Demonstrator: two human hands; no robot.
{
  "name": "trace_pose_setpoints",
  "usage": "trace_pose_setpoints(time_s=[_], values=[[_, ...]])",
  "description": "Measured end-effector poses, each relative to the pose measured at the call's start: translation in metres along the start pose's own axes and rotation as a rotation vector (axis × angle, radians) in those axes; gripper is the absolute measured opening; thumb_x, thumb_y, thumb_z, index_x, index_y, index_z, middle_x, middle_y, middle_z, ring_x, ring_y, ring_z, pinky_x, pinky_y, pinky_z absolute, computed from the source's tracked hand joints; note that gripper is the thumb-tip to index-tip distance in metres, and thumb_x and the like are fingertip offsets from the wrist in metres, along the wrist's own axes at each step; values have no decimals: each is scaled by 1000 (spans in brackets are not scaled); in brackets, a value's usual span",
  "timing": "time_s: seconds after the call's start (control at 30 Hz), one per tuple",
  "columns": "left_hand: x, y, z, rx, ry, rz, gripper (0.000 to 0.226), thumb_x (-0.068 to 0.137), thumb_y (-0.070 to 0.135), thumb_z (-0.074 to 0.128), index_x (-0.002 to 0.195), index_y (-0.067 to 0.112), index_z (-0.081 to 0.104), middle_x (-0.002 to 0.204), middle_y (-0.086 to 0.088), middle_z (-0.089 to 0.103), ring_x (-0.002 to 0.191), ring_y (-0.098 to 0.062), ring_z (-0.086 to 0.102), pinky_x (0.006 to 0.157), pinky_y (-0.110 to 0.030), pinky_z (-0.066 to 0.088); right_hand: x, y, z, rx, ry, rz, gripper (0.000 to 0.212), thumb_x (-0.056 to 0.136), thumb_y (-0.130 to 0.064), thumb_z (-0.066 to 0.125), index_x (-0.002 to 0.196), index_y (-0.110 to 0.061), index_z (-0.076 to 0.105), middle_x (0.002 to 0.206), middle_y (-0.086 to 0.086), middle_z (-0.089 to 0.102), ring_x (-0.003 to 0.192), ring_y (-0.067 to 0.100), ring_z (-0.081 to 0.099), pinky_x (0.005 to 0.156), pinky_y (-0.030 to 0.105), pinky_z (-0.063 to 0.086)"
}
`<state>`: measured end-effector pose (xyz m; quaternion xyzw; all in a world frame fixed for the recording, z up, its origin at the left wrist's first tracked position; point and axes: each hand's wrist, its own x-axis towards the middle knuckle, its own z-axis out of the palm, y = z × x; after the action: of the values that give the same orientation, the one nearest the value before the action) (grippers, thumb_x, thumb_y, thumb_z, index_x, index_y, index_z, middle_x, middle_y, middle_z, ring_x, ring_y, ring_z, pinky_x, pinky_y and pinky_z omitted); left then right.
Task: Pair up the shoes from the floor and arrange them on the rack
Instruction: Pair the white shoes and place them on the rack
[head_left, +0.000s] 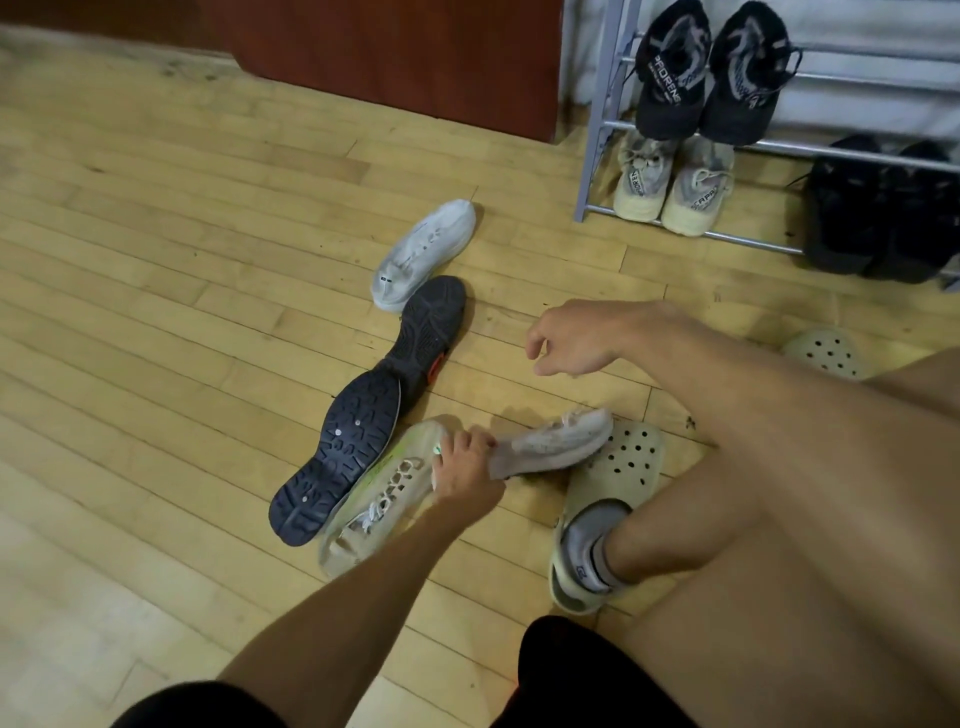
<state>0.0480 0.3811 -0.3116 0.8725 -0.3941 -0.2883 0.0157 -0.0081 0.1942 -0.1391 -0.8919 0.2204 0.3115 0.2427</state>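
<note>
While the left hand (467, 470) grips the off-white knit sneaker (556, 441) by its collar, low over the wooden floor (156, 260), likely to pair it, the right hand (566, 338) hovers loosely curled and empty.

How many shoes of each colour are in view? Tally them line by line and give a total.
Black shoes on the rack: 4
Beige sneakers on the rack: 2
Dark shoes sole-up on the floor: 2
Pale sneakers on the floor: 3, counting the off-white sneaker the left hand grips
Cream clogs: 2
Total: 13
</note>
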Motion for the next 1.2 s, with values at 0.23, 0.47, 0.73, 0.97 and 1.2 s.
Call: trace_pose_setpoints(time_s=[0.23,0.47,0.73,0.97,1.2], values=[[2,-23,10,-192,69,67,24,90,23,53,101,20,73,114,0,55,112,-21,49,97,-40,40,0,15,1,0,-19,36,37,96,-32,53,131,-19,57,129,4,60,116,24,56,99,37,46],[37,-21,2,22,-306,-170,60,91,35,53,145,22,30,150,-11,26,135,-37,24,111,-51,25,1,22,-2,42,-22,35,37,98,-30,51,132,-16,57,129,4,60,116,24,55,94,33,45],[48,4,-4,325,-446,-55,66,84,38,64,140,14,38,147,-11,35,139,-38,27,116,-55,17,4,21,-3,84,-12,49,34,97,-30,52,126,-13,60,118,9,64,108,27,61,91,38,50],[30,-4,-35,-100,-733,-114,58,80,7,68,134,15,49,132,-8,55,120,-28,53,97,-39,50,6,23,-10,141,5,110,33,92,-33,56,121,-17,61,114,7,65,100,24,66,93,44,53],[14,3,-65,-321,-492,-78,27,79,6,68,106,4,65,95,-14,65,80,-23,64,81,-38,59,-26,29,-53,221,60,193,24,91,-29,57,106,-10,64,99,3,66,93,25,72,82,39,55]])
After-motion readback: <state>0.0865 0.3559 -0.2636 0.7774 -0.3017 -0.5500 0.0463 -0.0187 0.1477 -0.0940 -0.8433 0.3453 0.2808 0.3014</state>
